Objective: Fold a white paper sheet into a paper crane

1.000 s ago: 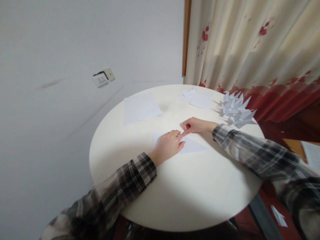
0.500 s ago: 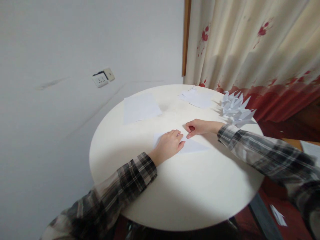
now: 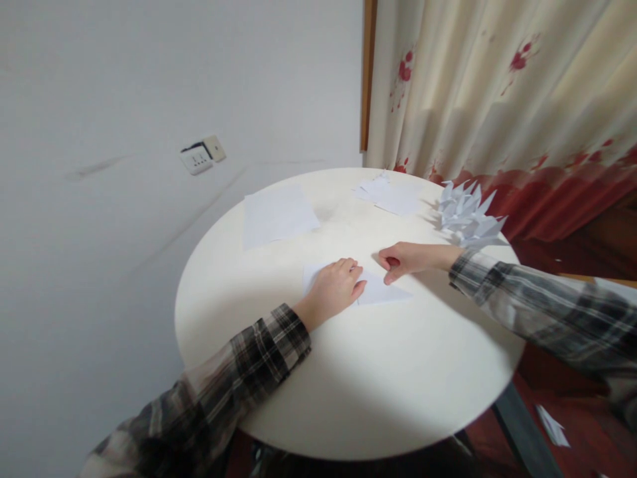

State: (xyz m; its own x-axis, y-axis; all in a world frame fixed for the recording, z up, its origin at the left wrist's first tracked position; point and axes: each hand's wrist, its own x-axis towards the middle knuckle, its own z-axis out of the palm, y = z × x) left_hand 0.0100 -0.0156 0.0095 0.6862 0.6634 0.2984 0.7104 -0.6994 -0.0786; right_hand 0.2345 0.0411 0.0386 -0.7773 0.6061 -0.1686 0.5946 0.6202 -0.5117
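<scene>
A white sheet of paper folded into a triangle (image 3: 378,292) lies near the middle of the round white table (image 3: 358,392). My left hand (image 3: 336,289) lies flat on the left part of the sheet, fingers stretched out and pressing it down. My right hand (image 3: 405,259) rests on the sheet's upper right edge with its fingers curled in and a fingertip pressed on the fold.
A flat white sheet (image 3: 277,214) lies at the table's back left. More loose sheets (image 3: 391,194) lie at the back. A heap of folded paper cranes (image 3: 468,216) sits at the right edge by the curtain (image 3: 497,99). A wall socket (image 3: 202,156) is on the left wall.
My right hand has slid to the right along the fold of the paper, away from my left hand. My left hand has stayed in place.
</scene>
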